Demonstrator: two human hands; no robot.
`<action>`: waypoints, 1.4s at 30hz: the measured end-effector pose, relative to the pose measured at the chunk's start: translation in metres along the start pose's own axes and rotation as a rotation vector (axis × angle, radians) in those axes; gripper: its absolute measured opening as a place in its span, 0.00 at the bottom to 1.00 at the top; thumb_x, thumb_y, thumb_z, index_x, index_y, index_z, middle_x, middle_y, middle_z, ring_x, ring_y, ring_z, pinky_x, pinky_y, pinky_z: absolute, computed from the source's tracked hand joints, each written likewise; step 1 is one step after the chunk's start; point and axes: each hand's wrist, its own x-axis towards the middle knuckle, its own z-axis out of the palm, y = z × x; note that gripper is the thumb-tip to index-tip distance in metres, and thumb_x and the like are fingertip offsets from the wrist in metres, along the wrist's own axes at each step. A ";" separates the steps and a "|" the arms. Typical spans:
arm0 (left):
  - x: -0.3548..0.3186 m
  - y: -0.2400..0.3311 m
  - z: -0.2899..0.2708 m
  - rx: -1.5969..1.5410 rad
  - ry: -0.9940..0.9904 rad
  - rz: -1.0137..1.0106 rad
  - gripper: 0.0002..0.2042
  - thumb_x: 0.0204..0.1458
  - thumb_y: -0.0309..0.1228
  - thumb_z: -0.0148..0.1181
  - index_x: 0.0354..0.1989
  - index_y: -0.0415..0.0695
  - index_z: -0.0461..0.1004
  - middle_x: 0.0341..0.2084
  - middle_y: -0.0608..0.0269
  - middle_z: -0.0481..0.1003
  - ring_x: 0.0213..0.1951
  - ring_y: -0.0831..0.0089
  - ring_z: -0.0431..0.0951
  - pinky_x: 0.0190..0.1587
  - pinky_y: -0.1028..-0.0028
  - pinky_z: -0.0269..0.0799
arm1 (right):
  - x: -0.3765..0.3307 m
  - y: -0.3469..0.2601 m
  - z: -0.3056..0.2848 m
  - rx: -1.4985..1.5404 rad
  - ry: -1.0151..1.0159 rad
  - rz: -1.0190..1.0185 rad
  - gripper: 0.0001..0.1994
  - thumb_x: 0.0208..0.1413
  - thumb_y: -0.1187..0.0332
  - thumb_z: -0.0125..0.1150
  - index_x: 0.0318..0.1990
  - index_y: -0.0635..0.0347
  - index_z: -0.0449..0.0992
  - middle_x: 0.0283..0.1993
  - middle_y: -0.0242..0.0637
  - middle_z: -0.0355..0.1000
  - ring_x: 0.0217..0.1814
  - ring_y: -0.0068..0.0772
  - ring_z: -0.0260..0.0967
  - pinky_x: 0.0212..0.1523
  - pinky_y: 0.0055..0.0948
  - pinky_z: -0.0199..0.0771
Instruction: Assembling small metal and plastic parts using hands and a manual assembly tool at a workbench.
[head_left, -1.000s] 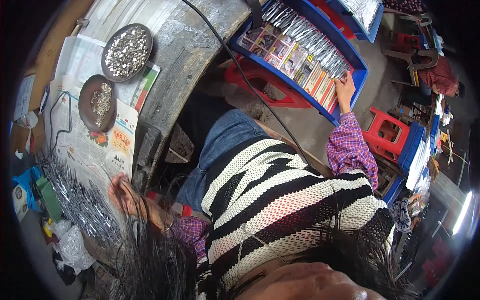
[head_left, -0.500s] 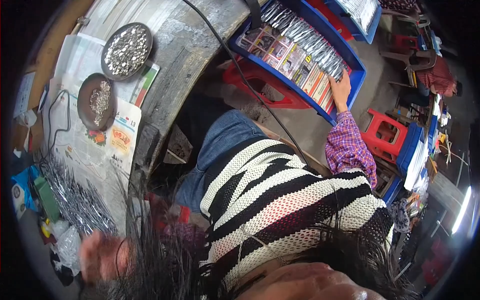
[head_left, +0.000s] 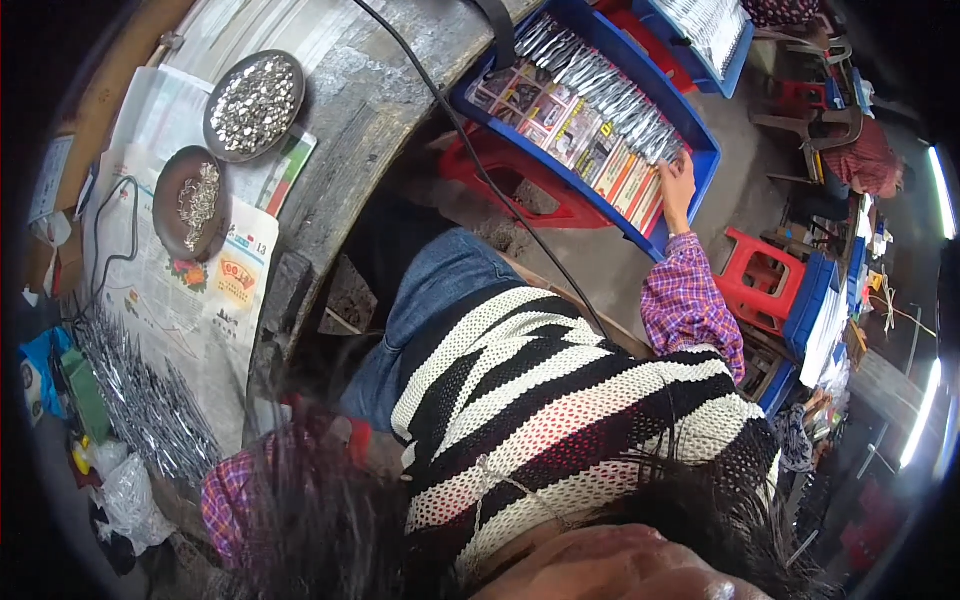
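Note:
My right hand [head_left: 677, 188] reaches into a blue tray [head_left: 707, 165]. Its fingers are bent together at the near right end of a row of thin, silvery metal pieces [head_left: 600, 90], tweezer-like in shape. The piece at my fingertips is mostly hidden by them. The row lies side by side on printed paper [head_left: 590, 140] lining the tray. My left hand is out of sight; only its plaid sleeve [head_left: 228, 505] shows at the lower left, partly behind dark hair. Near that sleeve, a heap of long pointed metal pieces [head_left: 150, 400] lies on newspaper.
On the worn bench [head_left: 350, 110] stand a dark bowl of small shiny bits [head_left: 255, 105] and a brown bowl [head_left: 172, 205] with fewer. A black cable [head_left: 480, 165] crosses in front of the tray. Red stools [head_left: 755, 280] and another blue tray [head_left: 735, 60] stand beyond. A person in red [head_left: 870, 160] sits far right.
My left hand has gone out of sight from the lower left, leaving its sleeve showing. My right hand stays at the end of the row. The view has shifted slightly.

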 end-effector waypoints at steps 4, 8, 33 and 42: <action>0.004 -0.003 0.000 -0.015 -0.029 0.065 0.22 0.51 0.42 0.54 0.47 0.36 0.67 0.43 0.50 0.70 0.41 0.56 0.72 0.45 0.62 0.70 | 0.017 0.021 0.007 0.098 0.075 0.122 0.25 0.53 0.68 0.53 0.59 0.66 0.59 0.53 0.44 0.66 0.51 0.32 0.67 0.49 0.25 0.68; 0.010 -0.009 0.001 -0.041 -0.064 0.119 0.21 0.51 0.41 0.54 0.47 0.36 0.67 0.43 0.50 0.70 0.41 0.57 0.72 0.45 0.62 0.70 | 0.024 0.034 0.003 0.281 0.096 0.144 0.23 0.53 0.72 0.50 0.58 0.68 0.59 0.49 0.41 0.68 0.43 0.25 0.68 0.39 0.20 0.71; 0.049 -0.026 0.012 -0.130 -0.284 0.529 0.18 0.52 0.36 0.53 0.48 0.38 0.67 0.44 0.53 0.69 0.42 0.62 0.70 0.43 0.65 0.70 | 0.010 -0.067 -0.001 0.458 0.082 -0.132 0.16 0.59 0.71 0.49 0.53 0.69 0.66 0.49 0.42 0.69 0.48 0.31 0.70 0.45 0.27 0.73; 0.084 -0.026 0.025 -0.134 -0.391 0.627 0.17 0.52 0.34 0.52 0.48 0.39 0.67 0.45 0.54 0.69 0.42 0.63 0.70 0.43 0.65 0.70 | -0.078 -0.252 0.023 0.625 -0.423 -0.432 0.12 0.59 0.75 0.46 0.48 0.62 0.71 0.41 0.38 0.73 0.35 0.25 0.73 0.38 0.23 0.75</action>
